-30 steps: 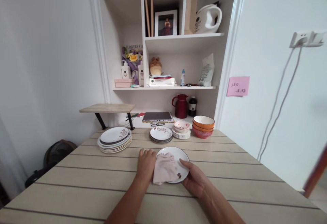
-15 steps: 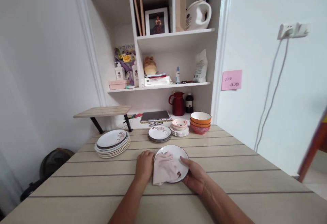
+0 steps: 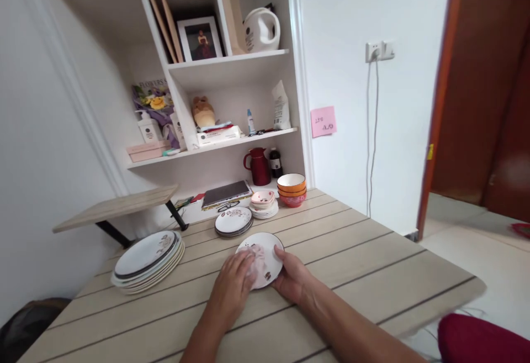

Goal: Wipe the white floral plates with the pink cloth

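Observation:
A white plate point(image 3: 271, 250) with a dark rim and brown flower marks is held tilted over the table. My right hand point(image 3: 292, 274) grips its right edge, thumb on top and fingers underneath. Across the plate's left part lies a crumpled pale pink cloth point(image 3: 257, 261). My left hand point(image 3: 232, 285) is closed over the cloth and presses it against the plate; part of the cloth is hidden under the fingers. Just behind the plate sits a short stack of similar plates point(image 3: 233, 220).
Larger plates point(image 3: 144, 255) are stacked at the left, near a small raised wooden shelf point(image 3: 120, 206). Toward the back stand small dishes point(image 3: 263, 200), stacked bowls point(image 3: 292, 183) and a red jug point(image 3: 259, 167). The table's right edge point(image 3: 439, 308) borders the floor.
The view has turned to the right. My left hand has moved from the plate's left edge onto the cloth, which is now bunched up instead of hanging over the rim.

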A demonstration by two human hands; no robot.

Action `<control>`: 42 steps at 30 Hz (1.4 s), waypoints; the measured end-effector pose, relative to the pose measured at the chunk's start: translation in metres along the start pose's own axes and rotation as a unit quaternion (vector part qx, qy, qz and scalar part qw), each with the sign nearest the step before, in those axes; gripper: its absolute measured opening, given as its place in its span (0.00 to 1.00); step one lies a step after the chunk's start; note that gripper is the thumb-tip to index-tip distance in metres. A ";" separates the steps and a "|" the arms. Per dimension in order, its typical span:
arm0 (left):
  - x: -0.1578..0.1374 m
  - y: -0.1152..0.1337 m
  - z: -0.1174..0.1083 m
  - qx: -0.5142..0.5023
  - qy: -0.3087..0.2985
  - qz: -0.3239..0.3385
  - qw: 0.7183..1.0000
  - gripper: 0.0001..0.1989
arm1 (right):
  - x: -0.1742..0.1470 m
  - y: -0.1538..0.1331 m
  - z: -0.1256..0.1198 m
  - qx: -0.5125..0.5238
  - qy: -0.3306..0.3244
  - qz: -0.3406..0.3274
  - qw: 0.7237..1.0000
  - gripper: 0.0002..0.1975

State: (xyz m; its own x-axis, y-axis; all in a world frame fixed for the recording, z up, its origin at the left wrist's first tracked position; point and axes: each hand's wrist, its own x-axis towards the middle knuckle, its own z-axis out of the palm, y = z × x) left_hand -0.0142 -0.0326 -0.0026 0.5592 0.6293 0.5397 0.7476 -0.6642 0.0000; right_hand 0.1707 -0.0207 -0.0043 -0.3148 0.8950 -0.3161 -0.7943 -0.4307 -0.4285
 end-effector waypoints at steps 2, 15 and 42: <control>0.000 0.000 0.003 0.025 -0.018 0.029 0.999 0.23 | -0.001 0.000 0.002 0.011 -0.005 -0.004 1.000 0.21; 0.008 0.019 -0.012 0.140 0.001 0.220 0.965 0.34 | -0.011 -0.004 0.010 -0.008 -0.037 0.004 0.999 0.22; 0.004 0.014 -0.016 0.168 0.044 0.276 0.945 0.27 | -0.016 -0.025 0.002 -0.110 -0.033 0.050 0.992 0.24</control>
State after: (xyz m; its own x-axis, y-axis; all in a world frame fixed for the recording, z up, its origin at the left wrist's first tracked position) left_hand -0.0071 -0.0464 0.0131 0.8764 0.1774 0.4477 0.4301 -0.7065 -0.5619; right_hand 0.1948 -0.0235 0.0131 -0.4255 0.8487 -0.3140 -0.6267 -0.5267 -0.5743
